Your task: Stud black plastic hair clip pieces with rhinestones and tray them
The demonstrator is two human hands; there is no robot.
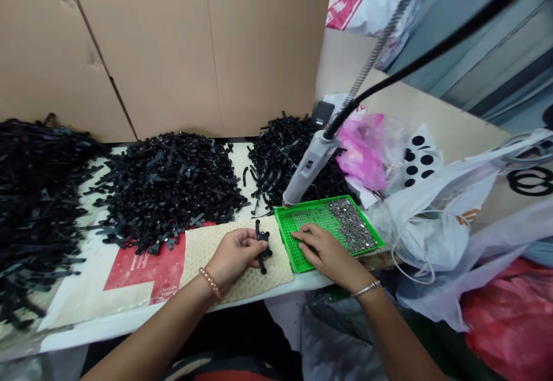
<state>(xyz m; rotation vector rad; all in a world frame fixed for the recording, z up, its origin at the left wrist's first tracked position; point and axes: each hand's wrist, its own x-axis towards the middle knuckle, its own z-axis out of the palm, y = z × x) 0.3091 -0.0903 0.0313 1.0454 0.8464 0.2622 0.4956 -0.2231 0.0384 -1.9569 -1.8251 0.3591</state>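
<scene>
My left hand [235, 252] is closed round a small stack of black plastic strips [262, 246], held upright over a beige honeycomb mat [207, 248]. My right hand [322, 249] rests on the near left part of a green grid tray [302, 222], fingertips together against its surface; whether they pinch anything is too small to see. Small silver screws [352, 222] fill the tray's right half. A grey electric screwdriver [307, 166] hangs on a cable just above the tray's far edge.
Three big heaps of black plastic strips lie behind the mat: far left [34, 196], middle [168, 182], right [285, 156]. Cardboard walls [173, 41] close the back. White, pink and red plastic bags [432, 196] crowd the right side. A red-and-white sheet [147, 266] covers the bench.
</scene>
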